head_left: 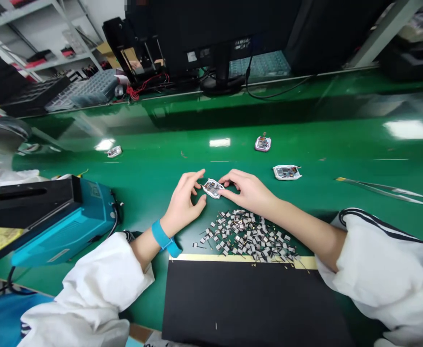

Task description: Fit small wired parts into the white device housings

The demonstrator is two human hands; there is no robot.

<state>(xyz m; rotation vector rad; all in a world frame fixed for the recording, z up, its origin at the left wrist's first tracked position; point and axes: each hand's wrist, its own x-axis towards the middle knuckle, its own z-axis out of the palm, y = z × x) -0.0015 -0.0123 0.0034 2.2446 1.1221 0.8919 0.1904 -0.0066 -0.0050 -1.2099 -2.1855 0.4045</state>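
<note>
Three small white-framed circuit modules (287, 172) lie on a glossy green bench (327, 140), at 1, 2 and 10 o'clock from the center of the frame. Long steel tweezers (383, 191) rest at 3 o'clock. A teal bench-top machine (62, 226) with a black top sits at 9 o'clock, and a black mat (251, 303) edged with a yellow strip (240, 259) occupies 6 o'clock. At 12 o'clock stands the back of a computer monitor (222, 38), with red wires (142, 86) and a black frame fixture (133, 53) to its left. Gray trays (95, 86) and metal shelving (41, 33) fill 10 o'clock.
</note>
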